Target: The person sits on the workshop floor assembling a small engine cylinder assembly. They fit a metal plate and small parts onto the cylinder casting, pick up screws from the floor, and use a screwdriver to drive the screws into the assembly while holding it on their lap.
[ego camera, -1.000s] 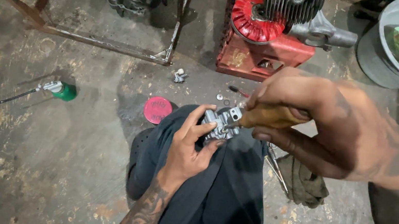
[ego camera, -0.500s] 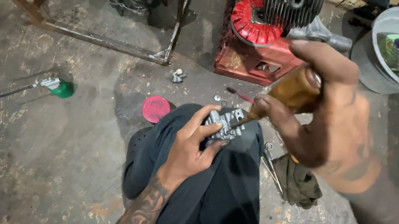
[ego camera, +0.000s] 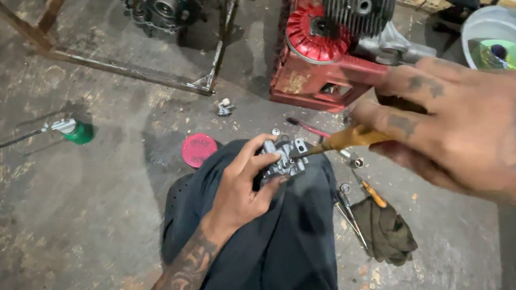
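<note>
My left hand clamps the small grey cast-metal carburettor against my dark-trousered knee to steady it. My right hand grips the amber-handled screwdriver closed-fisted, its tip seemingly seated on the carburettor top.

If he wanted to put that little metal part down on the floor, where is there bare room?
Bare floor lies lower left, below the green-handled tool and left of his knee. More shows lower right, beyond the rag. It is crowded just ahead of the knee: red lid, small parts, pliers and the red engine.
</note>
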